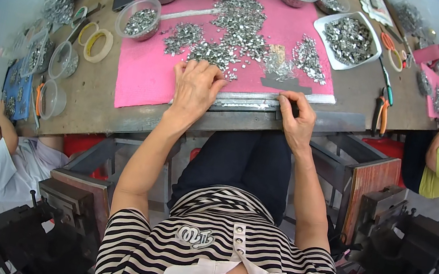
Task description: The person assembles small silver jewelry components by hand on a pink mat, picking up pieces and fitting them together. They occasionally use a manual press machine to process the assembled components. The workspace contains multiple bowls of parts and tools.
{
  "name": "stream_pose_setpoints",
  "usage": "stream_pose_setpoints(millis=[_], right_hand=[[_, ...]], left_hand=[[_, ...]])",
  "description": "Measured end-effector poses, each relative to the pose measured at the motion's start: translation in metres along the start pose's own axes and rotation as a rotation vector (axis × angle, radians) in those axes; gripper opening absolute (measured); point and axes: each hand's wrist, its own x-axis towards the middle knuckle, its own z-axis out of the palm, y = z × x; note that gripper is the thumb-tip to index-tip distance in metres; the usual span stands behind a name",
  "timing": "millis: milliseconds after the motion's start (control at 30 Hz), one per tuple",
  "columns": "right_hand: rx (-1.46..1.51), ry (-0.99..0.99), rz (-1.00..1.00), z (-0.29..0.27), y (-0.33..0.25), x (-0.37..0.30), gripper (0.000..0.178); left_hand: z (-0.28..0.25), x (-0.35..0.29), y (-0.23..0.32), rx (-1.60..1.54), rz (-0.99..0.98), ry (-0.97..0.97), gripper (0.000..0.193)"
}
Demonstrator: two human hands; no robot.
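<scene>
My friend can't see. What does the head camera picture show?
A person's left hand and right hand rest on a long metal strip at the table's near edge. Behind lies a pink mat heaped with small metal pieces.

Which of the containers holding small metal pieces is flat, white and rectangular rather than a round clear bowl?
The white tray at the pink mat's far right corner; the others are clear tubs.
</scene>
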Motion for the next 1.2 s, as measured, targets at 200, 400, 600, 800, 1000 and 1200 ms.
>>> stream_pose_setpoints(millis=[200, 400, 600, 800, 1000, 1200], right_hand=[[-0.002, -0.01, 0.0, -0.002, -0.003, 0.002, 0.006], [-0.083, -0.054, -0.091, -0.009, -0.008, 0.028, 0.007], [-0.246, -0.144, -0.211, -0.003, 0.004, 0.12, 0.009], [-0.321, -0.192, -0.233, 0.043, 0.037, 0.182, 0.013], [-0.379, -0.138, -0.237, 0.072, 0.058, 0.207, 0.014], [-0.48, -0.148, -0.227, 0.079, 0.065, 0.21, 0.013]], left_hand=[[0.003, -0.001, -0.001, -0.101, -0.075, 0.016, 0.012], [0.002, 0.001, -0.006, -0.041, -0.001, 0.027, 0.012], [0.001, 0.003, -0.004, -0.053, 0.001, 0.01, 0.01], [0.002, 0.003, 0.0, -0.068, 0.013, 0.003, 0.009], [-0.008, 0.038, -0.004, -0.122, 0.056, 0.044, 0.007], [0.027, 0.114, -0.032, -0.107, 0.156, 0.093, 0.006]])
